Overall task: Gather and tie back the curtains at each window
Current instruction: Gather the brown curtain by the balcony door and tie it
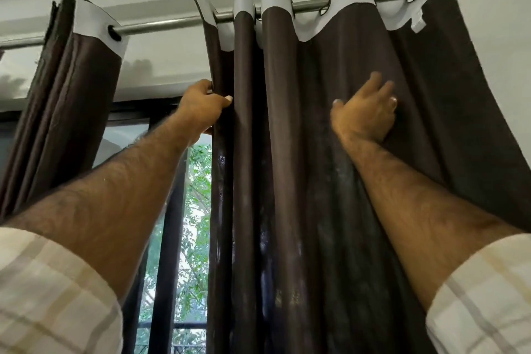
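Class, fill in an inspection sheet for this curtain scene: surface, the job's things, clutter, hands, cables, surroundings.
Surface: nothing seen; the work is at a window.
Job's things: right brown curtain partly spread on the metal rod; left brown curtain bunched at the left; no tie-back seen.
Clutter: nothing seen.
Hands: left hand grips the right curtain's inner edge; right hand grasps a fold of the same curtain, fingers partly buried in it.
Cables: nothing seen.
Surroundings: white wall, green foliage behind the glass.
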A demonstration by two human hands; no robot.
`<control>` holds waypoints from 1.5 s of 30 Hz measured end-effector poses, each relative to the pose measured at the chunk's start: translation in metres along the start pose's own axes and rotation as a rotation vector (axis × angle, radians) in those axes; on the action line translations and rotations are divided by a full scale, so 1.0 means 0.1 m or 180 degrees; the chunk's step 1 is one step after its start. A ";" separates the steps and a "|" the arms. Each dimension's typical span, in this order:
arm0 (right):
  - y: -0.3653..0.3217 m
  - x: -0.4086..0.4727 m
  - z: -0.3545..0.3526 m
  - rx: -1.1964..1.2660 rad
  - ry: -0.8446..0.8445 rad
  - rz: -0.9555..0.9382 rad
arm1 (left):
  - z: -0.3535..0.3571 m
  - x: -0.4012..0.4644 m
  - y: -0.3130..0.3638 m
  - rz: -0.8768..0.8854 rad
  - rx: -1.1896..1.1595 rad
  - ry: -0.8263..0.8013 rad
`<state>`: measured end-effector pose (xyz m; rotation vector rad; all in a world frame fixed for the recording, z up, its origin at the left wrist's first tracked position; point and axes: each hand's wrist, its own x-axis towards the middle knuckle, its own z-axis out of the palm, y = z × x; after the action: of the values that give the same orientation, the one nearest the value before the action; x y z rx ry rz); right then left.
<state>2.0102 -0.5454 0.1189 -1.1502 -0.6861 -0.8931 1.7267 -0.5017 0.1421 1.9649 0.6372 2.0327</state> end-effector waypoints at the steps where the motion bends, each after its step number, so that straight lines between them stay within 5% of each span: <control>1: 0.01 0.08 -0.02 -0.0188 0.0212 -0.0149 | 0.00 0.01 0.01 0.0012 0.0009 0.0015; 3: 0.04 0.25 -0.04 -0.0277 0.0164 -0.0063 | -0.02 0.05 0.00 0.0027 0.0010 0.0079; 7: 0.06 0.37 -0.04 -0.0086 -0.0816 0.0471 | 0.06 0.10 0.03 0.0021 -0.0017 0.0122; 12: -0.56 0.02 0.09 0.0671 -0.1784 -0.1142 | 0.21 0.11 0.26 0.0239 -0.0043 -0.0039; 16: -0.80 0.03 0.09 0.1360 -0.2836 -0.1509 | 0.11 0.19 0.33 0.0277 0.0046 0.0149; 18: -0.66 0.10 0.02 0.1885 -0.1985 -0.1700 | 0.02 0.24 0.30 0.0231 0.0185 0.0252; 21: -0.39 0.22 0.04 0.1575 0.0193 -0.1338 | -0.07 0.32 0.29 0.0162 0.0255 0.0359; 22: -0.34 0.26 0.08 0.1482 0.0338 -0.1097 | -0.09 0.37 0.29 0.0156 0.0238 0.0403; 27: -0.42 0.49 0.35 0.1919 -0.1211 -0.0403 | -0.01 0.55 0.28 0.0250 -0.0111 0.0394; 31: -0.78 0.43 0.56 0.2292 -0.1915 -0.0871 | 0.19 0.64 0.33 0.0208 -0.1198 -0.0038; 35: -1.02 0.31 0.70 0.2872 -0.2532 -0.1037 | 0.24 0.76 0.28 0.0399 -0.1172 -0.0466; 40: -0.90 0.52 0.80 0.3273 -0.1568 -0.0394 | 0.07 1.07 0.05 0.0591 -0.0912 0.0128; 43: -1.01 0.72 0.92 0.2429 -0.1073 -0.0778 | 0.04 1.33 0.00 0.0817 -0.0951 0.0152; 45: -1.19 0.84 1.00 0.2625 -0.1166 -0.0837 | 0.10 1.50 0.05 0.0961 -0.1041 -0.0094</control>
<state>1.9468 -0.4876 0.2729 -0.4767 -1.3724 -0.5120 1.7270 -0.4353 0.2768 1.9781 -0.0078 2.1038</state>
